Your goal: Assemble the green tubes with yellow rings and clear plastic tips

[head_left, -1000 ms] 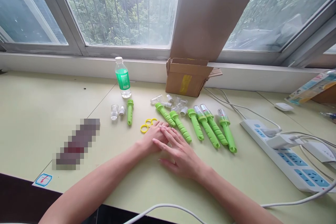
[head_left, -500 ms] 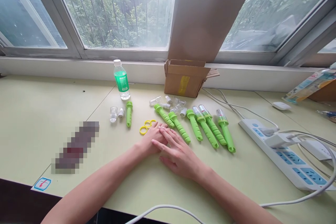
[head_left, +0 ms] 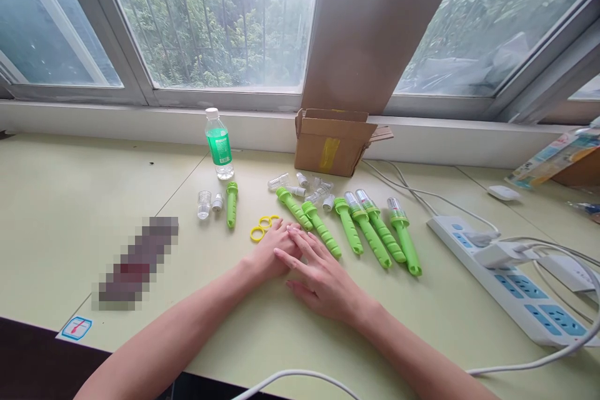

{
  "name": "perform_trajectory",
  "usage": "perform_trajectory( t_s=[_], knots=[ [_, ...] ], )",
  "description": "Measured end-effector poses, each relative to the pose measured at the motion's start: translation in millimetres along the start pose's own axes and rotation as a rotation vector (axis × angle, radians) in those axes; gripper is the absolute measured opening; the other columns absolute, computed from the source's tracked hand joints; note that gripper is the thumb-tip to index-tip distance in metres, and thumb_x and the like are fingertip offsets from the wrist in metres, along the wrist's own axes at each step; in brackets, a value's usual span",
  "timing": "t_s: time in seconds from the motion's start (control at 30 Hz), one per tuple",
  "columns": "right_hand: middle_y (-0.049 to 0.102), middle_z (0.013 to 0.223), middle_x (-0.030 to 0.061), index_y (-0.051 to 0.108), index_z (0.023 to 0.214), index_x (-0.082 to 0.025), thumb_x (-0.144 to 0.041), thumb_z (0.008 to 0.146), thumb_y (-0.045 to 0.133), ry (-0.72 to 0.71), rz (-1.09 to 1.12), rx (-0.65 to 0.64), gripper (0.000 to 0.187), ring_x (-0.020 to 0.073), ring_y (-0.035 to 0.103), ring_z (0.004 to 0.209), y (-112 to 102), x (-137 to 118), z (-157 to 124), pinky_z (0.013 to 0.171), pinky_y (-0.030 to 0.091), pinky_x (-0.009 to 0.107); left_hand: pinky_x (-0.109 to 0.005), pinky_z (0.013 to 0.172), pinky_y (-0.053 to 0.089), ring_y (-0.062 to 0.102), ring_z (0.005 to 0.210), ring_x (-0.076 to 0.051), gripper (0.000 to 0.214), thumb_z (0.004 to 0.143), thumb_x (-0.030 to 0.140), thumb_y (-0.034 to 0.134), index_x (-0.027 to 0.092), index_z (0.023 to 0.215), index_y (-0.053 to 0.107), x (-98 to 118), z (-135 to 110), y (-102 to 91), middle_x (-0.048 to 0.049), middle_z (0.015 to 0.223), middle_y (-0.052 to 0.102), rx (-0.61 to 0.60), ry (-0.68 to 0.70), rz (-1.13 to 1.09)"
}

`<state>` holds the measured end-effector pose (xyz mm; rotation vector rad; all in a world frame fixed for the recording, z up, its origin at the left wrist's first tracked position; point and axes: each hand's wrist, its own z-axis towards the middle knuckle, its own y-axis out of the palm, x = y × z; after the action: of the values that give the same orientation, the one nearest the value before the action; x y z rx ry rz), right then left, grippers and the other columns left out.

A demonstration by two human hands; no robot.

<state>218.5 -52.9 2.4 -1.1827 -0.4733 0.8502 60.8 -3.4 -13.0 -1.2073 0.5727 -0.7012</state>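
Observation:
My left hand (head_left: 272, 251) lies flat on the table, palm down. Across its back rests my right hand (head_left: 323, 275), fingers spread, and neither hand holds anything. Several yellow rings (head_left: 252, 235) lie just beyond the left hand's fingers. Close to the fingertips are bare green ridged handles (head_left: 322, 231). Farther right, several green handles with clear tops (head_left: 405, 240) lie slanted. Behind them sit clear plastic caps (head_left: 279, 182) and small white-and-clear pieces (head_left: 329, 203). On the left, a clear cap (head_left: 204, 206), a small white piece (head_left: 217, 202) and one green handle (head_left: 231, 206) form a row.
A water bottle (head_left: 219, 147) and an open cardboard box (head_left: 328, 147) stand by the window ledge. At right lies a power strip (head_left: 506, 281) with plugs and cables. A white cable (head_left: 300, 373) crosses the front edge. A pixelated dark object (head_left: 138, 262) lies at left.
The view has shifted very slightly. Both hands keep the same pose, and nothing on the table has been moved.

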Motion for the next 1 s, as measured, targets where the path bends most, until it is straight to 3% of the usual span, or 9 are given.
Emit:
perform_trajectory(
  t_s=[0.1,0.2,0.33,0.5,0.6,0.77,0.9,1.0],
  knots=[
    [0.016,0.155,0.0130,0.033,0.145,-0.025,-0.031,0.087,0.055,0.025,-0.016,0.009,0.062,0.0323,0.019,0.140,0.0,3.9,-0.6,0.110,0.028,0.053,-0.047,0.100,0.031,0.050,0.108,-0.028,0.034,0.085,0.023,0.050,0.019,0.118,0.053,1.2,-2.9,-2.7,-0.0114,0.114,0.059,0.031,-0.033,0.039],
    [0.017,0.155,0.0134,0.032,0.145,-0.022,-0.034,0.091,0.049,0.092,-0.050,0.056,0.058,0.0326,0.018,0.141,-0.2,8.8,-1.5,0.110,0.028,0.053,-0.050,0.098,0.033,0.051,0.105,-0.030,0.033,0.085,0.024,0.049,0.013,0.116,0.054,3.3,-5.1,-8.6,-0.0155,0.110,0.059,0.066,-0.129,0.093],
    [0.016,0.155,0.0141,0.034,0.145,-0.022,-0.035,0.092,0.046,0.200,-0.119,0.139,0.055,0.0339,0.020,0.140,0.8,15.3,-2.8,0.109,0.028,0.055,-0.050,0.083,0.042,0.054,0.094,-0.031,0.024,0.087,0.026,0.046,0.011,0.101,0.059,6.7,-6.5,-16.3,-0.0188,0.099,0.059,0.066,-0.312,0.187],
    [0.018,0.154,0.0154,0.035,0.144,-0.021,-0.035,0.093,0.044,0.290,-0.211,0.119,0.053,0.0332,0.019,0.140,4.6,19.7,-3.0,0.111,0.022,0.054,-0.039,0.062,0.046,0.055,0.084,-0.030,0.033,0.089,0.034,0.047,0.009,0.108,0.055,8.4,-8.1,-16.8,-0.0189,0.093,0.060,-0.052,-0.544,0.224],
    [0.021,0.153,0.0152,0.036,0.144,-0.022,-0.036,0.094,0.042,0.327,-0.251,0.083,0.052,0.0328,0.019,0.140,7.3,20.5,-3.8,0.111,0.021,0.054,-0.034,0.059,0.045,0.056,0.085,-0.028,0.029,0.088,0.023,0.046,0.008,0.112,0.052,6.5,-8.4,-15.4,-0.0175,0.091,0.059,-0.115,-0.535,0.243],
    [0.026,0.151,0.0159,0.038,0.143,-0.022,-0.036,0.094,0.041,0.371,-0.290,0.041,0.051,0.0323,0.020,0.140,11.0,22.4,-6.4,0.110,0.020,0.055,-0.031,0.062,0.046,0.056,0.086,-0.025,0.033,0.074,0.001,0.052,0.010,0.106,0.053,2.7,-7.9,-18.2,-0.0135,0.091,0.059,-0.185,-0.452,0.246],
    [0.028,0.150,0.0151,0.040,0.142,-0.022,-0.036,0.094,0.040,0.389,-0.293,0.024,0.050,0.0330,0.022,0.139,13.4,24.4,-7.8,0.110,0.019,0.055,-0.030,0.062,0.046,0.056,0.085,-0.024,0.038,0.066,-0.002,0.056,0.013,0.101,0.052,2.0,-7.7,-18.9,-0.0111,0.092,0.058,-0.175,-0.382,0.244],
    [0.031,0.150,0.0146,0.042,0.140,-0.021,-0.036,0.093,0.040,0.387,-0.290,0.005,0.049,0.0329,0.022,0.139,14.6,25.1,-8.4,0.110,0.018,0.055,-0.031,0.064,0.045,0.056,0.085,-0.024,0.033,0.069,-0.001,0.053,0.014,0.099,0.052,1.1,-7.5,-16.5,-0.0108,0.091,0.057,-0.129,-0.307,0.240]
  ],
)
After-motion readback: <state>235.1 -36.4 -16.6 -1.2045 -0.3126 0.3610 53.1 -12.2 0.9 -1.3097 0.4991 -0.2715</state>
